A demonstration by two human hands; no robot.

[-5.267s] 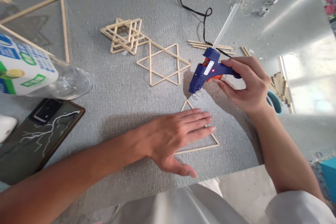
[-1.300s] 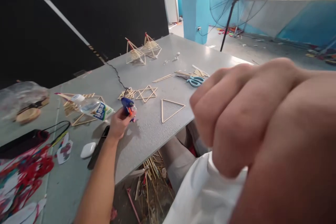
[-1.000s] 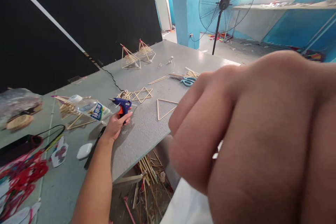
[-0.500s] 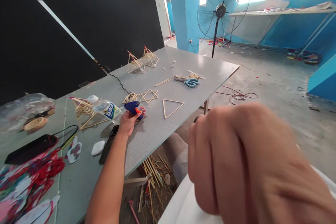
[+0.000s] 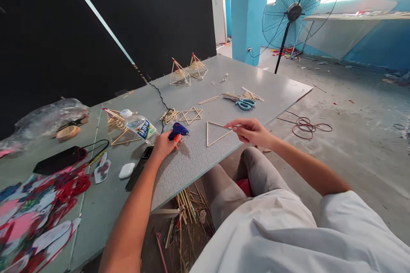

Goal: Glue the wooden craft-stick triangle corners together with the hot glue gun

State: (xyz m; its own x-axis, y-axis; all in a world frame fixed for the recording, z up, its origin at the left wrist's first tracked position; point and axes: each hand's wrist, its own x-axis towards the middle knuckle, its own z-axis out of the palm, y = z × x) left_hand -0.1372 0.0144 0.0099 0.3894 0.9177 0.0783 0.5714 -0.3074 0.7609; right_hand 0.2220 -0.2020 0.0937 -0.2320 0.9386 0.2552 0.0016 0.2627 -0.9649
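Left fingers (image 5: pixel 165 141) wrap the blue glue gun (image 5: pixel 180 129) above the table (image 5: pixel 185 168); right fingers (image 5: pixel 245 124), half-curled, cover one corner of the flat, pale stick triangle (image 5: pixel 207 135), grip unclear; scissors (image 5: pixel 245 104) lie beyond

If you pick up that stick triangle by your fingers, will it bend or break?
The stick triangle would probably stay stiff, since its sides look like straight wooden sticks. It's likely light, because they're thin and the middle is open. The corners might snap if squeezed, as the sticks seem to meet only at their ends.
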